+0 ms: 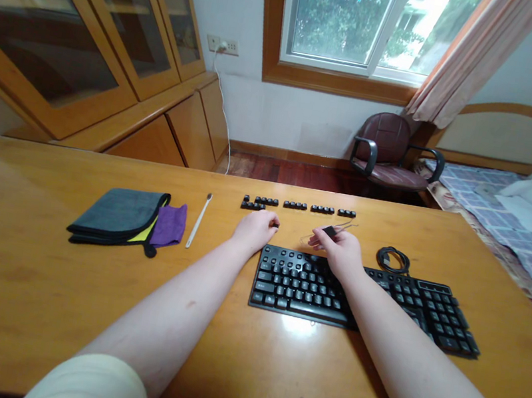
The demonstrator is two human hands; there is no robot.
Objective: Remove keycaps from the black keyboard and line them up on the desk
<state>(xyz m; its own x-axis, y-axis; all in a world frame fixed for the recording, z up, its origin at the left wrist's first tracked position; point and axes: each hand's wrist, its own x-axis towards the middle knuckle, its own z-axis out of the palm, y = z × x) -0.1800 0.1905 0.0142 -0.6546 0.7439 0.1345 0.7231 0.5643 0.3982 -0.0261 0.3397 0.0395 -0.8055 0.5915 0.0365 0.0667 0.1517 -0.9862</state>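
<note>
A black keyboard (302, 291) lies on the wooden desk, and the upper-left part of it shows bare sockets where keycaps are off. Just beyond its top edge, my right hand (344, 255) is closed around a keycap puller (329, 232) with a black grip and thin wire loops. My left hand (254, 229) rests on the desk past the keyboard's upper left corner, its fingers pinched on a small black keycap, mostly hidden. Loose keycaps (294, 205) stand in short groups along the far side of the desk, with a second row (251, 206) begun at the left.
A white toothbrush (198, 221) lies left of my left hand. Further left are a folded grey cloth (117, 212) and a purple cloth (169, 225). The keyboard's coiled cable (393, 260) sits behind its right half. A chair (389, 150) stands beyond the desk (136, 320).
</note>
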